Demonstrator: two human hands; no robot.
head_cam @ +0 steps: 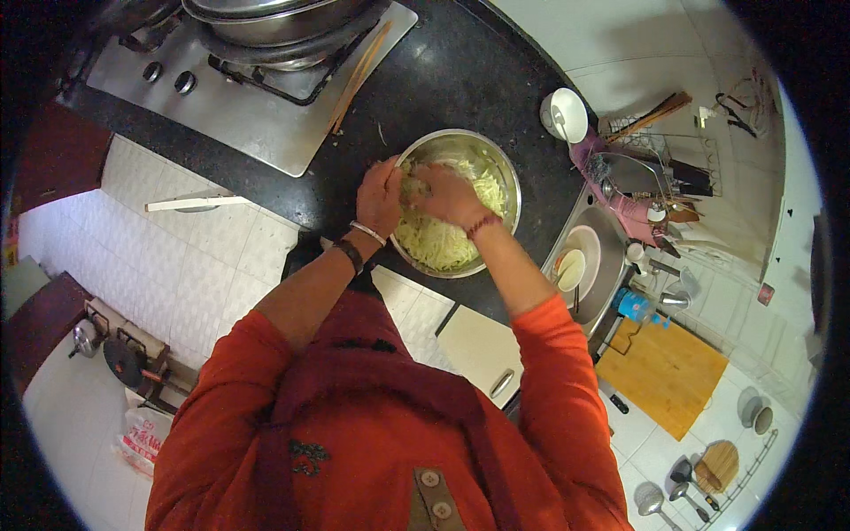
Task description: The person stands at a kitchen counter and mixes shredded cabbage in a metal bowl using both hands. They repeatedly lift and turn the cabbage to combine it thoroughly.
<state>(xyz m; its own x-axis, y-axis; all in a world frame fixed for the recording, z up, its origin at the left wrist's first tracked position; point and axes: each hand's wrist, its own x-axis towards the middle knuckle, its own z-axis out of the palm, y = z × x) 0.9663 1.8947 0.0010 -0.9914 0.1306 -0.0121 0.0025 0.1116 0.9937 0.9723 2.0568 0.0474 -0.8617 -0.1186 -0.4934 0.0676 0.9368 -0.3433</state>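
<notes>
A stainless steel mixing bowl point(514, 192) stands on the dark countertop, holding pale green shredded vegetable point(441, 242). My left hand point(380, 196) is at the bowl's left rim, its fingers curled over the edge; the grip is partly hidden. My right hand point(445, 194) is inside the bowl among the shreds, blurred, with its fingers towards the left wall. Whether the right fingers are closed on any shreds cannot be told. The two hands are close together.
Left of the bowl is a gas hob point(265, 126) with a large steel pan point(265, 26) and long chopsticks point(358, 76). A white bowl point(570, 116) stands at the back right. On the right are a sink point(597, 229), a dish rack and a wooden cutting board point(664, 375).
</notes>
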